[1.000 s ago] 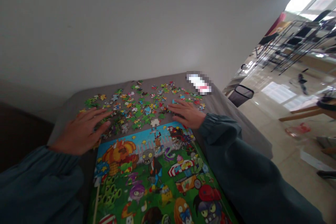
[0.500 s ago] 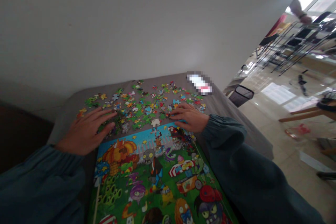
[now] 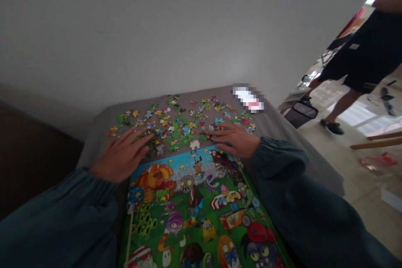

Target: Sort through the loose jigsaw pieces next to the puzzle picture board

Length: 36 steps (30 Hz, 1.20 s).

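Observation:
Loose jigsaw puzzle pieces lie scattered over a grey cloth-covered table, many of them green. Below them is a brightly printed cartoon puzzle board with a pumpkin, zombies and plants. My left hand rests over the left side of the pieces and the board's upper left corner, fingers stretched and apart. On the other side my right hand lies over the right-hand pieces, its fingers extended near the board's top edge. Neither hand visibly holds a piece; those under the palms are hidden. A whitish piece touches the board's top edge.
A blurred-out phone with a lit screen lies at the table's back right corner, against a pale wall. Beyond the table, a person in dark shorts stands near a dark mesh bin on the tiled floor.
My view has turned slightly left, so the table sits further right. A person has come into view on the right. Both hands keep much the same place over the pieces.

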Each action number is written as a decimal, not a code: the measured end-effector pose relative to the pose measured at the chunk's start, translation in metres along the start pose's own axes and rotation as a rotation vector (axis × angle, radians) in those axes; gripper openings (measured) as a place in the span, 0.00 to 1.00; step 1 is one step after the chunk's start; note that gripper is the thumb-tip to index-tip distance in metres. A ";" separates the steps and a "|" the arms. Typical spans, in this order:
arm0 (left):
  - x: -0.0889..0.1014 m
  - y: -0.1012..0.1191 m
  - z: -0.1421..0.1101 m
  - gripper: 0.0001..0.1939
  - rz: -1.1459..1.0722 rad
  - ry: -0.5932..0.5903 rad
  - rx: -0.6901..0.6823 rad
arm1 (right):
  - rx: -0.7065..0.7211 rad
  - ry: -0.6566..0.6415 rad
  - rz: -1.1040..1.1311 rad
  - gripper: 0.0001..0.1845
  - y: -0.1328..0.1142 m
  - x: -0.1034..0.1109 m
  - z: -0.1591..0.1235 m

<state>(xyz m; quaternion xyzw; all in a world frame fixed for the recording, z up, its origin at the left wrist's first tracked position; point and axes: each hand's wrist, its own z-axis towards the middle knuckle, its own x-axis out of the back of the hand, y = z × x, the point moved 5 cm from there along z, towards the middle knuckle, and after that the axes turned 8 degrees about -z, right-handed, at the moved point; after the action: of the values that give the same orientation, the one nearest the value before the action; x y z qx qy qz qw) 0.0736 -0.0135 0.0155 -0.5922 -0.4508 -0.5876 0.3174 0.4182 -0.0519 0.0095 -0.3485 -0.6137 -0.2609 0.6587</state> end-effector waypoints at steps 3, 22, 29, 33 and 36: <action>-0.010 0.020 -0.009 0.36 0.018 -0.092 -0.006 | 0.000 0.012 0.006 0.22 0.001 0.002 -0.001; -0.023 0.070 -0.017 0.39 0.066 -0.163 -0.129 | 0.094 0.032 0.005 0.20 -0.006 0.005 0.000; -0.026 0.055 -0.017 0.42 0.060 -0.067 -0.089 | 0.059 0.062 0.077 0.19 -0.003 0.002 0.002; -0.027 0.057 -0.014 0.42 0.051 -0.049 -0.071 | 0.056 0.080 0.090 0.19 0.000 -0.001 0.002; -0.028 0.061 -0.009 0.41 0.045 -0.053 -0.043 | 0.061 0.092 0.084 0.19 0.000 -0.002 0.002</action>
<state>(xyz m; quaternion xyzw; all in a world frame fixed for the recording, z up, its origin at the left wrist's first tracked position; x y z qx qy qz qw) 0.1281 -0.0505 -0.0015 -0.6243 -0.4331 -0.5738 0.3056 0.4171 -0.0506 0.0070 -0.3415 -0.5752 -0.2300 0.7068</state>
